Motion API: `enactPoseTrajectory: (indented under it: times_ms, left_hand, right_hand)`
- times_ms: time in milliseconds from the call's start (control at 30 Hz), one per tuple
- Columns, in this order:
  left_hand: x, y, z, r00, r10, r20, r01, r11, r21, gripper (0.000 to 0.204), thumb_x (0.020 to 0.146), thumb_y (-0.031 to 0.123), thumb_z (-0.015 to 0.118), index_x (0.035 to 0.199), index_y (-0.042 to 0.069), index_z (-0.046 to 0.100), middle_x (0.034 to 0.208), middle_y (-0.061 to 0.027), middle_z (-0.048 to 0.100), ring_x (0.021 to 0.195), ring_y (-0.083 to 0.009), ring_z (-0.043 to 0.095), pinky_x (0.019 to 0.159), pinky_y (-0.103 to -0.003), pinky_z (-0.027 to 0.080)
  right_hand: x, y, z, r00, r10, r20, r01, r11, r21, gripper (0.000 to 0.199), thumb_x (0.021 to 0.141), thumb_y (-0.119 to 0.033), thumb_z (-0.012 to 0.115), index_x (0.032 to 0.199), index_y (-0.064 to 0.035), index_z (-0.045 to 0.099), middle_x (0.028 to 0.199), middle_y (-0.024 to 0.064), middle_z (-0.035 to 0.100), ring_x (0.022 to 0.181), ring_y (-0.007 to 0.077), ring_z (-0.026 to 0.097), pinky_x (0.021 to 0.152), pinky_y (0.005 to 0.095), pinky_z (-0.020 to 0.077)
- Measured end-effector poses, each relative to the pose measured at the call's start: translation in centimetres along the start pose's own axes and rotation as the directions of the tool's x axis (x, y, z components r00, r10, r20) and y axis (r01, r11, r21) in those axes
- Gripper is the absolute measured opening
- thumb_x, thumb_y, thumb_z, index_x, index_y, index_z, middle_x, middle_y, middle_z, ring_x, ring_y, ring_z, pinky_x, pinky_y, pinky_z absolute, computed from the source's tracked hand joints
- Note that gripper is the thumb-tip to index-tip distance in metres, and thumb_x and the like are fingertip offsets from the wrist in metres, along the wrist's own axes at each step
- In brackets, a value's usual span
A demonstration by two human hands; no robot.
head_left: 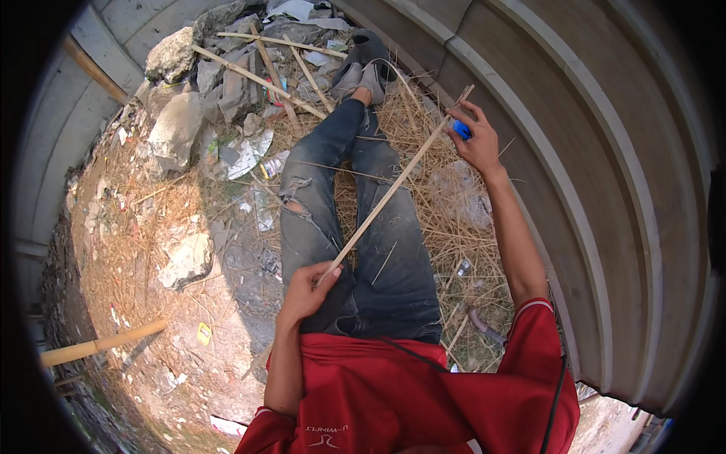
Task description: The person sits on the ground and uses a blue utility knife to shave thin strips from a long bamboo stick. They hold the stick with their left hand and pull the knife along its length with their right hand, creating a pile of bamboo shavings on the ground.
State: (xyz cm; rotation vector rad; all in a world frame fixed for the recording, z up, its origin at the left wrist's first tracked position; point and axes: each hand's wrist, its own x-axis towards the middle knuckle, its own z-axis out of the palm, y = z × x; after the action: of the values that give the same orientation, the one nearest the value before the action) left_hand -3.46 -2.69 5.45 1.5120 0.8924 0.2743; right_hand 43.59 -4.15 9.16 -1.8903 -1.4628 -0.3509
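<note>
Strip (393,189): held diagonally above the person's jeans (389,295), pale, long and narrow, apparently wood or cane. 2 hands support it. The left hand (304,291) pinches the lower end between thumb and fingers; the right hand (476,142) pinches near the upper end and also carries a blue object (460,129), its working part hidden from where I stand.

Caution:
1. If the blue object has a blade, a slip along the strip could cut the fingers.
2. Uneven pull between the 2 grips could crack or splinter the strip.
3. The upper tip points toward the wall (544,151); a careless swing could knock it there.
4. Loss of the left pinch could drop the lower end onto the lap.

Containers: a small packet (274,164) lies left of the legs; its contents cannot be told. Straw (457,242) and stones (175,130) surround the legs.
</note>
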Motion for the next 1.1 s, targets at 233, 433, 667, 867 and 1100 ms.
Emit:
enactPoseTrajectory:
  times_ms: [233, 433, 667, 867, 1100]
  left_hand:
    - [-0.1, -0.3, 0.3, 0.996, 0.085, 0.028, -0.087, 0.99, 0.114, 0.03, 0.102, 0.023, 0.068, 0.123, 0.002, 0.074, 0.091, -0.0111, 0.076, 0.086, -0.0095, 0.063, 0.08, -0.03, 0.052]
    - [-0.1, 0.1, 0.1, 0.996, 0.047, 0.075, -0.052, 0.997, 0.06, 0.03, 0.105, 0.025, 0.065, 0.114, -0.002, 0.075, 0.077, -0.0006, 0.067, 0.074, -0.0044, 0.054, 0.065, -0.026, 0.044]
    - [0.9, 1.1, 0.7, 0.998, 0.013, 0.058, -0.018, 0.996, 0.089, 0.037, 0.112, 0.031, 0.048, 0.099, 0.0, 0.065, 0.064, -0.0039, 0.052, 0.06, -0.0161, 0.051, 0.06, -0.036, 0.043]
    - [2.7, 2.8, 1.3, 0.99, 0.136, -0.029, -0.125, 0.962, 0.242, 0.038, 0.113, 0.029, 0.045, 0.093, 0.001, 0.059, 0.064, -0.0119, 0.054, 0.059, -0.0264, 0.056, 0.061, -0.04, 0.045]
    - [3.9, 3.3, 2.8, 0.956, 0.282, -0.077, -0.234, 0.895, 0.379, 0.033, 0.111, 0.026, 0.049, 0.094, 0.0, 0.06, 0.074, -0.022, 0.063, 0.071, -0.0456, 0.063, 0.065, -0.048, 0.048]
  right_hand:
    - [0.3, 6.4, 1.0, 0.899, 0.303, 0.317, -0.313, 0.949, -0.02, 0.025, 0.093, -0.028, 0.077, 0.11, -0.0095, 0.077, 0.092, 0.0076, 0.077, 0.062, 0.0255, 0.064, 0.062, 0.0371, 0.0529]
    - [1.0, 8.9, 0.0, 0.723, 0.622, 0.299, -0.401, 0.026, 0.916, 0.024, 0.102, -0.027, 0.069, 0.106, -0.0026, 0.068, 0.093, 0.0072, 0.075, 0.051, 0.0065, 0.044, 0.049, 0.0255, 0.0368]
    - [-1.7, 5.4, -0.9, 0.818, 0.525, -0.238, -0.558, 0.824, -0.099, 0.052, 0.095, -0.049, 0.07, 0.107, 0.0016, 0.068, 0.101, 0.0187, 0.076, 0.07, 0.0299, 0.065, 0.072, 0.0432, 0.0537]
    - [-6.3, -10.5, -0.6, 0.758, 0.451, 0.471, -0.602, 0.762, 0.239, 0.044, 0.105, -0.039, 0.056, 0.099, 0.0036, 0.061, 0.078, 0.0218, 0.063, 0.072, 0.0343, 0.06, 0.071, 0.0447, 0.0464]
    - [-9.5, -20.5, -0.4, 0.671, 0.075, 0.737, -0.29, 0.942, 0.169, 0.046, 0.106, -0.041, 0.055, 0.105, 0.0045, 0.063, 0.076, 0.0291, 0.067, 0.075, 0.0496, 0.067, 0.071, 0.0565, 0.0509]
